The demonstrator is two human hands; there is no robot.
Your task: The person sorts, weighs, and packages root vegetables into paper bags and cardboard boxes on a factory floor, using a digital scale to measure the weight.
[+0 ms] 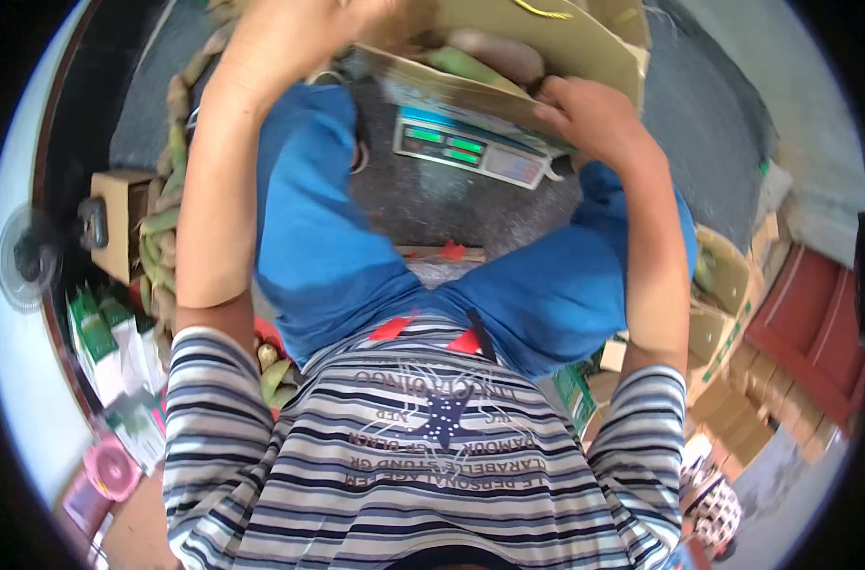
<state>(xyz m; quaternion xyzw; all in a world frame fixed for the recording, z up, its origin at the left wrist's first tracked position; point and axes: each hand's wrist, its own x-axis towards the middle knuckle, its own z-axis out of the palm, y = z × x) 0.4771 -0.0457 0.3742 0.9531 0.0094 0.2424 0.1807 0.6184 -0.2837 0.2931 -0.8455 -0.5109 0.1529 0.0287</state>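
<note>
An open cardboard box [584,43] stands at the top, over a digital scale [480,157] with lit green readouts. Inside it lie long green and pinkish-brown vegetables [484,71] that look like bamboo shoots. My right hand [584,109] is closed over the box's near right edge, fingertips inside the rim. My left hand [366,19] is at the box's left side, smeared by motion and partly cut off by the top of the view; its fingers cannot be made out. A yellow cord [544,11] shows on the box's far wall.
More of the long vegetables [161,223] are piled along the left, beside a small cardboard box [119,223]. A standing fan [30,255] and a pink fan [112,467] are at the left. Another carton [722,294] stands at the right, near red furniture [807,323].
</note>
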